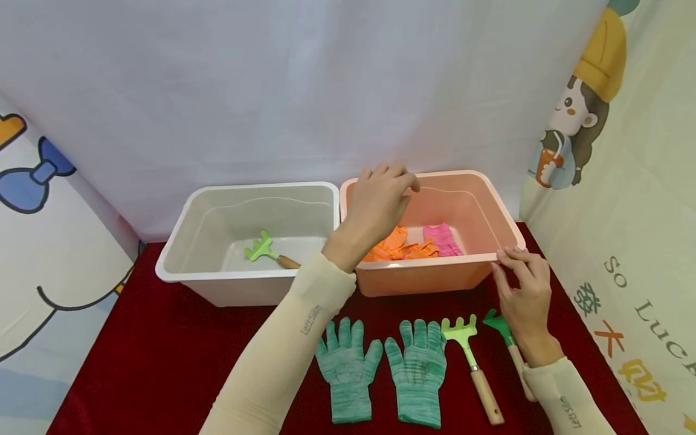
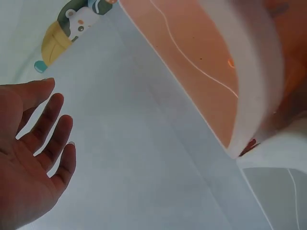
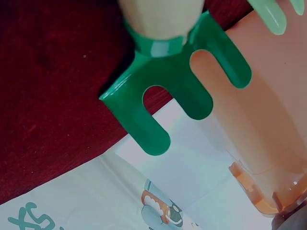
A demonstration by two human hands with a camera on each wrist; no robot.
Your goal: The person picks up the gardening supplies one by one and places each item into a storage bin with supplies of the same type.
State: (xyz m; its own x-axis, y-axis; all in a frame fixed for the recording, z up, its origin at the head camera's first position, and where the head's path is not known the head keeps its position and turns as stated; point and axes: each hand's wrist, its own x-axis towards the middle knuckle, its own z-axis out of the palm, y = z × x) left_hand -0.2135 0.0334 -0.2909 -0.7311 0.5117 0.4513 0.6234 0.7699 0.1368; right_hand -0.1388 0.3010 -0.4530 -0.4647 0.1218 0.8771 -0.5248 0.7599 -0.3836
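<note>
On the counter [image 1: 136, 362], green gloves [image 1: 350, 368] lie nearest, a dark green rake [image 3: 176, 80] beside the right hand [image 1: 524, 293]. Its fingers pinch the near right corner of the orange tub [image 1: 426, 277]. Farther off, the left hand [image 1: 382, 196] hangs above the tub's left end, fingers apart and lightly bent.
</note>
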